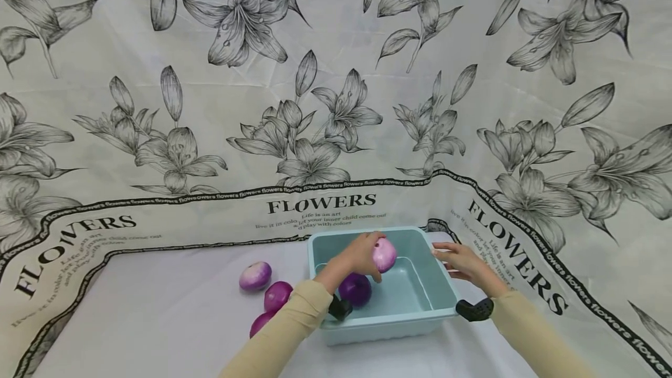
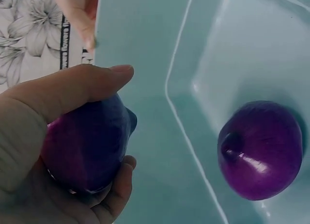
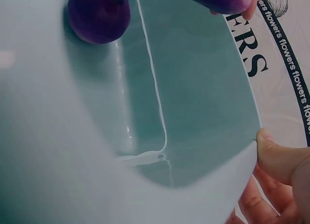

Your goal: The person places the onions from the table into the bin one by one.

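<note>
White cloth [image 1: 173, 302] covers the work surface, closed in on the far side, left and right by flower-printed fabric [image 1: 336, 34] lettered FLOWERS, with three purple onions [image 1: 278, 296] lying left of a pale-blue bin [image 1: 388, 331]. Over the bin, the left hand [image 1: 362, 256] grips a pinkish onion [image 1: 385, 255] with curled fingers; a darker onion [image 1: 357, 290] lies inside, near left. The right hand [image 1: 463, 262] touches the right rim, fingers loosely extended.

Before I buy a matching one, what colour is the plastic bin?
The plastic bin is pale blue-green; the head view shows it best.
</note>
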